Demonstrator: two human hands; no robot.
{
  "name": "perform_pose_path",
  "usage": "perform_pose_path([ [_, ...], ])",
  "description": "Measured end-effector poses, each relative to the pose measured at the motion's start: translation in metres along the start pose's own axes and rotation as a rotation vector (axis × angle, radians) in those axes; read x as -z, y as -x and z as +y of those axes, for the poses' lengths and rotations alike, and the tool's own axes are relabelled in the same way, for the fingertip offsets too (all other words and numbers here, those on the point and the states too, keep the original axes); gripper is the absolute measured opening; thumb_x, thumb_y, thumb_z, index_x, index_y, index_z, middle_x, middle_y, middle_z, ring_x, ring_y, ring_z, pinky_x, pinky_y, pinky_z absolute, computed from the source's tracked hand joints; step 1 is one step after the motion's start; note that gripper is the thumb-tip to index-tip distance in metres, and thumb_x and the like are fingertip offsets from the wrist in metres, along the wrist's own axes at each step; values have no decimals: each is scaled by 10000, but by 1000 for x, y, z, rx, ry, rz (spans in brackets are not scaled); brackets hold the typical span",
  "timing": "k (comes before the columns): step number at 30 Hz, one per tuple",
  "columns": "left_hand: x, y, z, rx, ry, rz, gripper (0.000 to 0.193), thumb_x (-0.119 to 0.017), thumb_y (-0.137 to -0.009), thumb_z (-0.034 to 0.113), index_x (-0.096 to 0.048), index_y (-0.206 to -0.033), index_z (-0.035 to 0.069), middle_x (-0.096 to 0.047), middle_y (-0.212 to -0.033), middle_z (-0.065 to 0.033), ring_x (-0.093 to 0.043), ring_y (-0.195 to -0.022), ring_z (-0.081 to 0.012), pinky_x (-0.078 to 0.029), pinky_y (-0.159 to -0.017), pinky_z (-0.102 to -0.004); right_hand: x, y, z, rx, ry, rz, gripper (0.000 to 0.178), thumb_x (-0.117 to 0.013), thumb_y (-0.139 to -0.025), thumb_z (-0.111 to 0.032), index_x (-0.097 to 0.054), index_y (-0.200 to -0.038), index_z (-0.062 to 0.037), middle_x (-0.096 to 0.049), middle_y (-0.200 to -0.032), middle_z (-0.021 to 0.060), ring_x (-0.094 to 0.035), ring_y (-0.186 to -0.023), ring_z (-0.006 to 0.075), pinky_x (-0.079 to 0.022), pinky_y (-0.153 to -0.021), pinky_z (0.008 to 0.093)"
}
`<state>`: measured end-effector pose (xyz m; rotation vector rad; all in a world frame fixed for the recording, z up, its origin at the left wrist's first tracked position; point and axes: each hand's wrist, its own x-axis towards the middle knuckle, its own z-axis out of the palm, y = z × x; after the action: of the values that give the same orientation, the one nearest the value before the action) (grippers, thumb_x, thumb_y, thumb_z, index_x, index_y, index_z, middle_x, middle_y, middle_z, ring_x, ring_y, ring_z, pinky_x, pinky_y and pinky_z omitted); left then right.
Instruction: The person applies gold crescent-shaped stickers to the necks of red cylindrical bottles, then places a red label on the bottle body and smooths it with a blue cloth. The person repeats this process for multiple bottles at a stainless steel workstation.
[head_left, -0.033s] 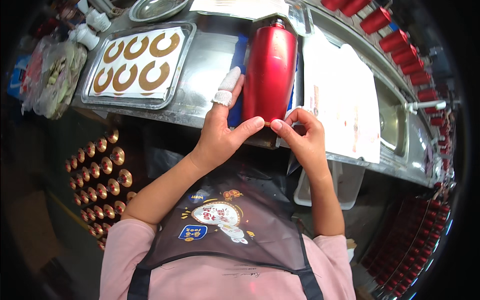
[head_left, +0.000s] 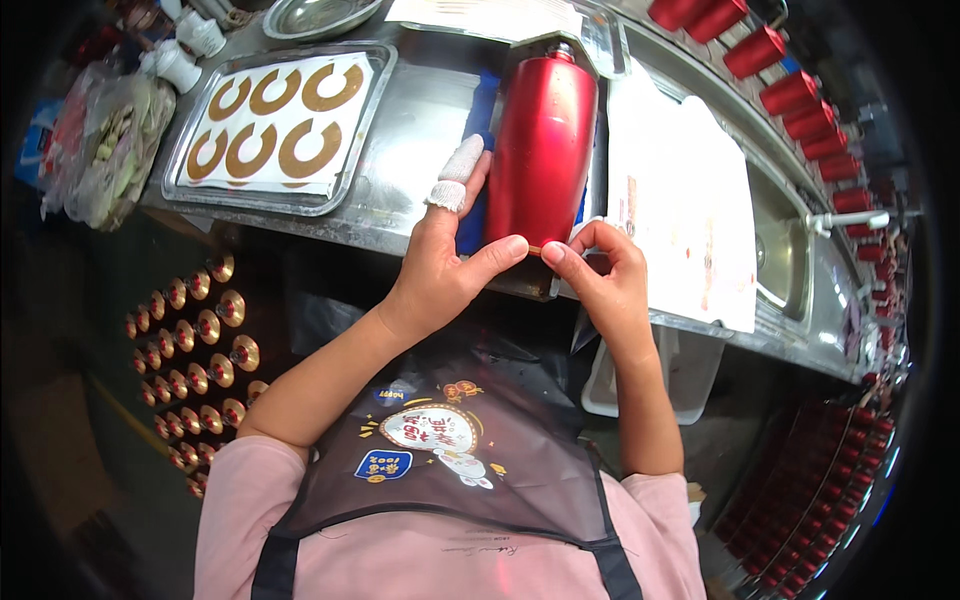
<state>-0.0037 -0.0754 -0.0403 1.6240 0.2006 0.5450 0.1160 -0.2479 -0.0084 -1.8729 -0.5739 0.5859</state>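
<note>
A shiny red vase points lengthwise away from left hand and right hand, both grips holding its near end.

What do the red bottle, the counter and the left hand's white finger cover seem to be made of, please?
Red bottle: perhaps painted metal or glass; soft highlights suggest a smooth satin coating, though the body beneath can't be told.
Counter: likely stainless steel, semi-glossy, by its grey sheen.
White finger cover: probably knitted cloth, matte, by its textured lower band.
</note>
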Motion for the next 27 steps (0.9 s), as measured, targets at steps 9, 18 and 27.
perform_pose_path([
  [9,6,31,19,-346,-653,-31,479,-740,-872,280,-700,-1314,99,-362,-1579,-310,-458,-1413,-428,-210,-1157,-660,-1,1,-1,-14,21,-1,426,-855,-847,-324,-598,-735,-3,-589,-782,34,-533,-612,65,-400,-547,214],
  [18,13,42,10,-279,-807,-13,420,-737,-871,274,-746,-1271,145,-373,-1566,-328,-517,-1349,-443,-255,-1144,-651,0,0,4,69,149,19,312,-818,-884,-244,-603,-772,-49,-620,-783,-35,-518,-706,27,-396,-611,201],
  [27,18,22,38,-420,-1007,-119,423,-772,-794,162,-772,-1217,143,-400,-1566,-287,-506,-1373,-413,-235,-1170,-630,19,7,15,-32,-124,-67,144,-730,-921,-117,-646,-832,-40,-619,-815,-36,-530,-753,32,-415,-644,204],
])
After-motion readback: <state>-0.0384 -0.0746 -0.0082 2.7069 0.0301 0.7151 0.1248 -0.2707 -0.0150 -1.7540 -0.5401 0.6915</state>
